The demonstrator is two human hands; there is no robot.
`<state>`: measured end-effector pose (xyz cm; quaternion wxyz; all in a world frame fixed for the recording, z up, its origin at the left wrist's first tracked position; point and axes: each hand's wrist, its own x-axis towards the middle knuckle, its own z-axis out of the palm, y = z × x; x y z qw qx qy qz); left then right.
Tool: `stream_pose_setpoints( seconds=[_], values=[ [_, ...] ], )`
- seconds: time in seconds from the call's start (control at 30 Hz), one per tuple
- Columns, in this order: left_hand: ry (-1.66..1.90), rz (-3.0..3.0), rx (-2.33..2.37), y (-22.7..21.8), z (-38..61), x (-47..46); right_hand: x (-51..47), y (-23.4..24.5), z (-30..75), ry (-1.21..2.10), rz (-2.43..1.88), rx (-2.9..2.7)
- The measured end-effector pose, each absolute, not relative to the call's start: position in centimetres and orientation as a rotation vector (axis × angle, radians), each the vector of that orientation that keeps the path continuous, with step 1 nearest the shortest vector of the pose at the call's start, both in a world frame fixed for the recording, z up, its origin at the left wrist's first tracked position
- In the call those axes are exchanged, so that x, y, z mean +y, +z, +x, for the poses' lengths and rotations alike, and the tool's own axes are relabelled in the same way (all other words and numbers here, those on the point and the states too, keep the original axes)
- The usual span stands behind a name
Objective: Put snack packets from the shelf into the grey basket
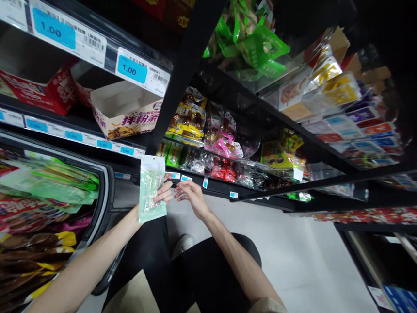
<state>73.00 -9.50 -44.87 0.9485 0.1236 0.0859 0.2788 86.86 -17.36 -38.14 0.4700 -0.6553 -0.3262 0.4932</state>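
Note:
My left hand [161,194] grips a pale green clear snack packet [150,188], holding it upright in front of the lower shelf edge. Only a few fingers show beyond the packet. My right hand [189,194] reaches in beside the left, fingers curled, touching the left fingers at the packet's right edge. Both hands hover above the floor, just in front of a black shelf rail [213,186] with small blue price tags.
A bin of green, red and yellow snack packets [32,209] sits at the left. Open cardboard display boxes [124,112] stand on the upper left shelf. Shelves of bagged snacks [214,132] run to the right. Grey floor [288,251] lies below.

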Motion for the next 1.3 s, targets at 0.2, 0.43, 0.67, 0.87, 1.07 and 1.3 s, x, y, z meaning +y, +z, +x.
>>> stream_pose_setpoints(
  seconds=[0.2,0.43,0.67,0.87,1.07,1.3],
  values=[
    [0.832,0.597,0.667,-45.3,74.4,-10.0,-17.3,-37.9,87.4,1.266,-1.557,-0.792],
    [0.888,0.829,1.078,-47.2,75.4,-10.3,-17.5,-40.3,87.4,1.362,-1.569,-0.970],
    [1.013,1.199,1.213,-46.7,74.5,-10.1,-17.3,-45.1,88.0,1.333,-1.634,-0.818],
    [0.942,1.853,0.739,-45.1,73.5,-11.1,-13.5,-45.6,91.2,1.052,-1.885,-0.860],
    [0.286,2.373,0.420,-44.5,73.8,-12.5,-5.2,-45.0,94.9,0.656,-2.114,-0.985],
    [0.026,2.539,0.303,-44.9,74.0,-12.9,2.2,-48.2,94.3,0.485,-2.393,-1.055]
  ],
)
